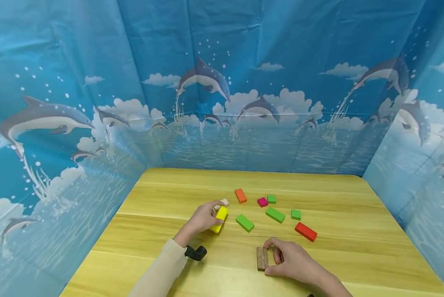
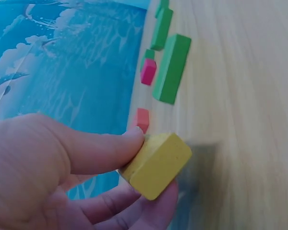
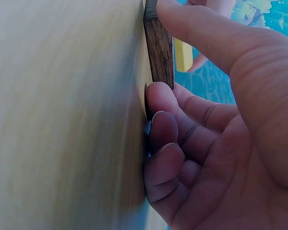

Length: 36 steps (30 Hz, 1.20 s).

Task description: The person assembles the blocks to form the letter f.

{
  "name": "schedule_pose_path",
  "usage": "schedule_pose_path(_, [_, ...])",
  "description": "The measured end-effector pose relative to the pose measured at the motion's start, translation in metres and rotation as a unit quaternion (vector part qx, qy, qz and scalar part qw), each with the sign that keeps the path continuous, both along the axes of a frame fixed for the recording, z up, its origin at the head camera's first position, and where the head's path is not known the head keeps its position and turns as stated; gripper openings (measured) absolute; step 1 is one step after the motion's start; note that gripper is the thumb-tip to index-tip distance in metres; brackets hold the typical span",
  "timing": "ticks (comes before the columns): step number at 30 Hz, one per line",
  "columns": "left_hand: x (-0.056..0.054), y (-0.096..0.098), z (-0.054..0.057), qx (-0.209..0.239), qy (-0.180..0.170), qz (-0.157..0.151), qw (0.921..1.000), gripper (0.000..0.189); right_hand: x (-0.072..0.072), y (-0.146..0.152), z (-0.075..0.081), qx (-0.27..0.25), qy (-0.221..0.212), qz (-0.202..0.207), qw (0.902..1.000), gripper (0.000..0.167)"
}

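My left hand (image 1: 203, 218) pinches a yellow block (image 1: 220, 218) between thumb and fingers, left of the middle of the table. In the left wrist view the block (image 2: 162, 166) shows a rounded end face, with a shadow on the wood beside it. Just behind those fingers lies a cream block (image 1: 225, 202), partly hidden by the hand. Nearer the front, my right hand (image 1: 291, 260) grips a dark brown wood-grained block (image 1: 262, 259) by its two ends. Thumb and index finger meet it in the right wrist view, where the other fingers curl against the tabletop.
Between and beyond the hands lie green blocks (image 1: 245, 222), (image 1: 275, 215), small green pieces (image 1: 296, 214), (image 1: 271, 199), a magenta block (image 1: 262, 202), an orange block (image 1: 240, 195) and a red block (image 1: 305, 232). A dolphin-printed curtain (image 1: 244, 140) borders the wooden table (image 1: 341, 198).
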State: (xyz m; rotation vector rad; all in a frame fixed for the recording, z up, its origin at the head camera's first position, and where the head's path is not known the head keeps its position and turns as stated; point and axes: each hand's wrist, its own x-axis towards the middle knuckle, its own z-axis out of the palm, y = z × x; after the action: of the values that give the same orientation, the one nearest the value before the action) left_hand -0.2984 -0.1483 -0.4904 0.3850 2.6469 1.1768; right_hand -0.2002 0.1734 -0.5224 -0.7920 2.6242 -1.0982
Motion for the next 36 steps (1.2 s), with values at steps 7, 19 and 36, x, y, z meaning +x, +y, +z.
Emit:
schedule_pose_path(7, [0.002,0.009,0.0,0.084,-0.048,-0.003,0.9953,0.053,0.002,-0.001,-0.001,0.0,0.002,0.001,1.0,0.051])
schedule_pose_path(19, [0.014,0.038,0.004,0.179,-0.105,-0.024,0.978,0.061,0.002,-0.002,0.001,0.006,0.008,-0.009,0.9999,0.051])
schedule_pose_path(36, [0.033,0.077,-0.007,0.214,-0.104,-0.025,0.9711,0.06,0.003,-0.002,0.001,0.006,0.014,-0.006,0.9999,0.05])
